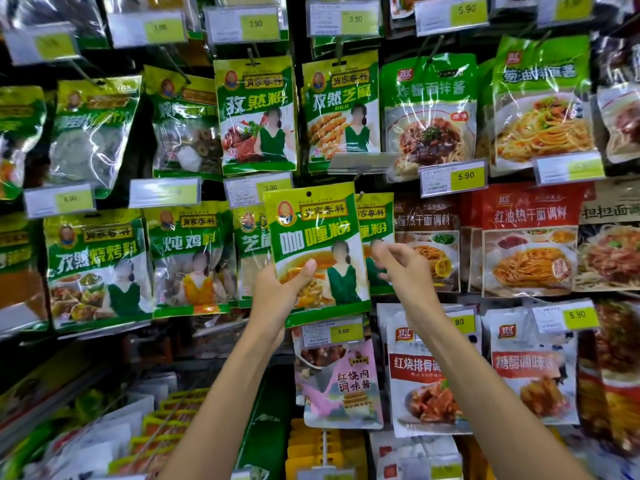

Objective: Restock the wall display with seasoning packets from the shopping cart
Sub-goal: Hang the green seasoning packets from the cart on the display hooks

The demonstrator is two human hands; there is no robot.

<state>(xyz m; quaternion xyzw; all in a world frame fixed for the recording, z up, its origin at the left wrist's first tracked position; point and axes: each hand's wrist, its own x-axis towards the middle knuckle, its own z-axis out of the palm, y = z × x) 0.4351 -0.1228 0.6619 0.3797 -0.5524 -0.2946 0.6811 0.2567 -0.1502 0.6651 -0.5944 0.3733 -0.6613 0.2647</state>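
Left hand (277, 292) grips one curry packet (311, 237), thumb across front; right hand (405, 268) fingers curled at one matching hanging packet (375, 220), grip unclear.

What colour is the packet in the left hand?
Green and yellow, with white lettering, on the packet the left hand holds; head view.

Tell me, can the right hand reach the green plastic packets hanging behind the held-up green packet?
Probably yes: the right hand is close before the hanging green packets; the held green packet covers only part of them.
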